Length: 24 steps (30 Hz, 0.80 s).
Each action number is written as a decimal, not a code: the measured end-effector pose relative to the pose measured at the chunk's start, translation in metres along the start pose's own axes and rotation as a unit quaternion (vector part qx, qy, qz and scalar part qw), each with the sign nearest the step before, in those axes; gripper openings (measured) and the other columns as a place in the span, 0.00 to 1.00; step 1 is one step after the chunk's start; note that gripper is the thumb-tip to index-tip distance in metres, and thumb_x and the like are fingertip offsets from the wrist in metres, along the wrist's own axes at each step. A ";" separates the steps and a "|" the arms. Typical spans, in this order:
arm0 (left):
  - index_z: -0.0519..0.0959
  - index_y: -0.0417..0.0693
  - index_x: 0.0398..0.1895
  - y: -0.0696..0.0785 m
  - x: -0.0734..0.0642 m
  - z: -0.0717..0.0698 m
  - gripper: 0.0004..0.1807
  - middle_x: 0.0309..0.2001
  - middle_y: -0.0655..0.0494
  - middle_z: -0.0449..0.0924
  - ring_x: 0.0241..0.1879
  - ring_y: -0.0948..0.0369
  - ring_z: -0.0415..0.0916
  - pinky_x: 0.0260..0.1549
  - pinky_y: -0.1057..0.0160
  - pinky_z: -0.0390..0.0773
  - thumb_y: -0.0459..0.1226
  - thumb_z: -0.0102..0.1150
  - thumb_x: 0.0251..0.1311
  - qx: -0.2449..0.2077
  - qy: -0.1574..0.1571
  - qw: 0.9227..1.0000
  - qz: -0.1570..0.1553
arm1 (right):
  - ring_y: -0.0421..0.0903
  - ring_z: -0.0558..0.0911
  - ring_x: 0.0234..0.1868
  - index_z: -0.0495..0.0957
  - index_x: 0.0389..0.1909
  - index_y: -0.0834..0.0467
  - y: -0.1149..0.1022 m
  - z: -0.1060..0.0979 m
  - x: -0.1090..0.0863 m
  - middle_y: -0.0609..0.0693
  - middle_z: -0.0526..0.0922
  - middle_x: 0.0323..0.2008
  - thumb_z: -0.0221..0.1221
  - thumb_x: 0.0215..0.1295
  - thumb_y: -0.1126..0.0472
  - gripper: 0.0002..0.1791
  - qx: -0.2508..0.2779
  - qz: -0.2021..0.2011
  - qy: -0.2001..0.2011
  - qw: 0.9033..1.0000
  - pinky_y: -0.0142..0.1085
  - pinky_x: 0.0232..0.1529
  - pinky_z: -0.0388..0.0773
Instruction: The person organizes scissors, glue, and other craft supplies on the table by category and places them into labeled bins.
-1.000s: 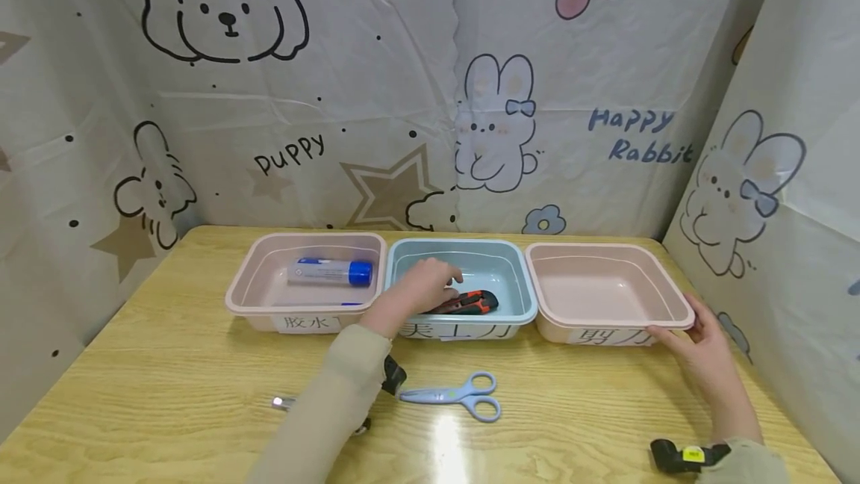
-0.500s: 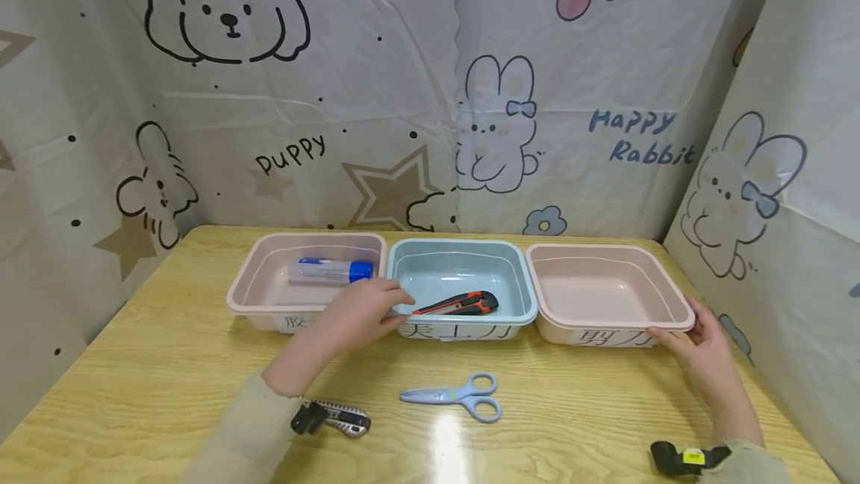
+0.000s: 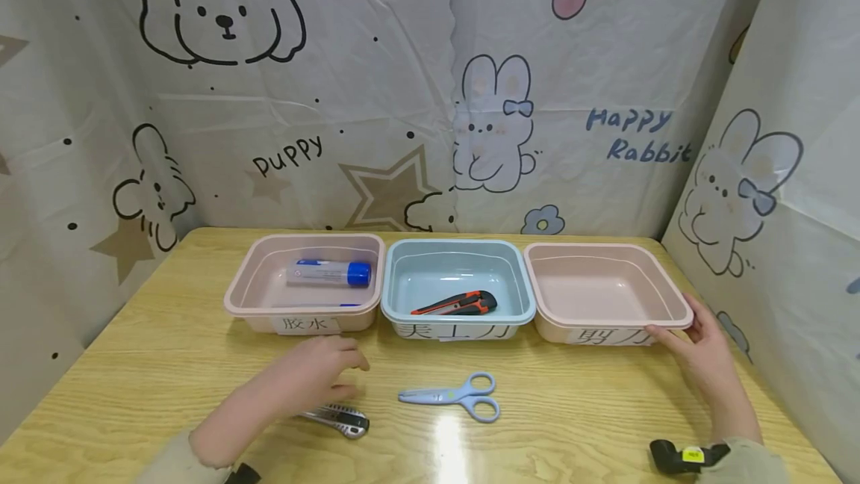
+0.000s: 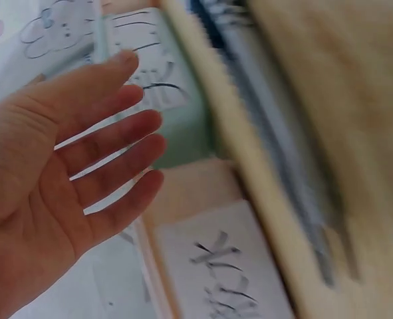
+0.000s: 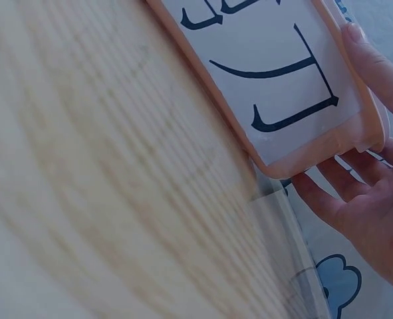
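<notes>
My left hand [image 3: 309, 376] hovers with its fingers spread, holding nothing, just above a silver-and-black utility knife [image 3: 344, 420] whose left end it hides. That knife [image 4: 279, 126] is a blurred streak in the left wrist view. To the right on the table lies a pair of light blue scissors [image 3: 450, 396]. My right hand [image 3: 712, 361] holds the front right corner of the right pink bin [image 3: 608, 322], thumb at the front rim and fingers round the side. In the right wrist view these fingers [image 5: 329, 189] show below the rim.
A blue bin [image 3: 460, 245] in the middle holds a red-and-black utility knife [image 3: 463, 303]. In the left pink bin [image 3: 255, 297] lies a clear glue stick with a blue cap [image 3: 329, 272]. Labels mark the bins' fronts. A printed curtain [image 3: 376, 95] hangs behind the table.
My left hand has left the blue bin, where the red-and-black utility knife now lies, and moved left and toward me over the silver one. My right hand has stayed on its bin.
</notes>
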<state>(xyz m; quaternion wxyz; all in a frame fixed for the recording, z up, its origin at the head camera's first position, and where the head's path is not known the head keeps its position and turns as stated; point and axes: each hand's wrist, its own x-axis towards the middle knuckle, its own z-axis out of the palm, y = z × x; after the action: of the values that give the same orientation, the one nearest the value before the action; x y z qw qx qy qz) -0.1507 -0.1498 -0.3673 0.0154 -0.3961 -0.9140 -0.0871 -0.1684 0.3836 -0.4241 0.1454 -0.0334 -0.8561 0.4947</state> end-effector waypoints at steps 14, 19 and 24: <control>0.78 0.55 0.29 -0.023 -0.041 0.020 0.13 0.26 0.70 0.65 0.24 0.73 0.61 0.24 0.70 0.69 0.38 0.69 0.37 -0.069 -0.078 0.994 -0.044 | 0.25 0.63 0.49 0.44 0.71 0.51 0.002 0.000 0.000 0.56 0.59 0.63 0.60 0.59 0.59 0.44 -0.023 0.007 0.004 1.000 0.11 0.41 0.64; 0.77 0.54 0.29 -0.024 -0.041 0.021 0.12 0.27 0.70 0.67 0.26 0.74 0.63 0.27 0.69 0.72 0.36 0.69 0.38 -0.080 -0.081 0.993 -0.040 | 0.25 0.63 0.51 0.44 0.71 0.50 0.003 0.000 0.000 0.56 0.57 0.65 0.60 0.59 0.59 0.44 -0.023 0.010 0.000 1.000 0.11 0.41 0.64; 0.77 0.54 0.28 -0.023 -0.040 0.021 0.11 0.27 0.70 0.67 0.26 0.73 0.64 0.27 0.69 0.73 0.35 0.68 0.40 -0.081 -0.083 0.993 -0.034 | 0.26 0.63 0.51 0.44 0.71 0.50 0.004 0.000 0.001 0.54 0.57 0.65 0.60 0.59 0.59 0.44 -0.020 0.008 -0.001 1.000 0.11 0.41 0.64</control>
<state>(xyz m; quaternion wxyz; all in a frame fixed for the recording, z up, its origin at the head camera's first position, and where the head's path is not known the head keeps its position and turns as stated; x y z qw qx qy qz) -0.1391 -0.1904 -0.3949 -0.0953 -0.3707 -0.9149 -0.1284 -0.1697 0.3861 -0.4274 0.1406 -0.0424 -0.8655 0.4790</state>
